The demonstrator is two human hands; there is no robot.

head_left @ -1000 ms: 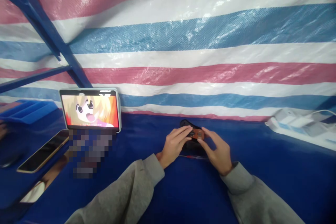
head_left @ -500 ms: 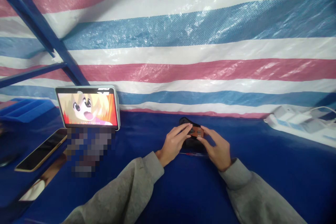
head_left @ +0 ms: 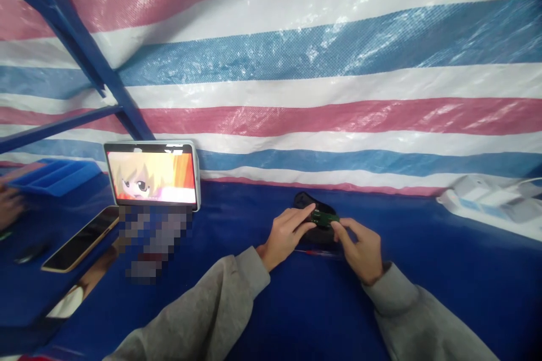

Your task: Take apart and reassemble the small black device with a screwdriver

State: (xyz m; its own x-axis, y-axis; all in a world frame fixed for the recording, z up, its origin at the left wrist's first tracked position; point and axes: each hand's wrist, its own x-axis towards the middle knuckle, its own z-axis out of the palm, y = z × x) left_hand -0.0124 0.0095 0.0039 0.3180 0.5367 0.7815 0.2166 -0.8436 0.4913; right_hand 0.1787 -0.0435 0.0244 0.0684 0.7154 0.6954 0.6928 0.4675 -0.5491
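Observation:
A small green circuit board (head_left: 326,218) is pinched between my two hands above the blue table. My left hand (head_left: 288,232) grips its left end with thumb and fingers. At the board's right end, my right hand (head_left: 359,247) holds the edge between thumb and forefinger. Behind and below the board lies a black curved shell (head_left: 305,199), partly covered by my fingers. A thin tool with a red part, perhaps a screwdriver (head_left: 315,252), rests on the table just in front of the shell.
A tablet (head_left: 154,177) playing a cartoon stands at left, beside a phone (head_left: 82,240) and a dark mouse-like object (head_left: 30,254). Another person's hand (head_left: 9,208) is at the far left near a blue tray (head_left: 59,177). A white power strip (head_left: 491,208) lies at right.
The board between my hands has turned from its orange-brown face to its green one. My right hand has shifted slightly right. Another person's hand has appeared at far left.

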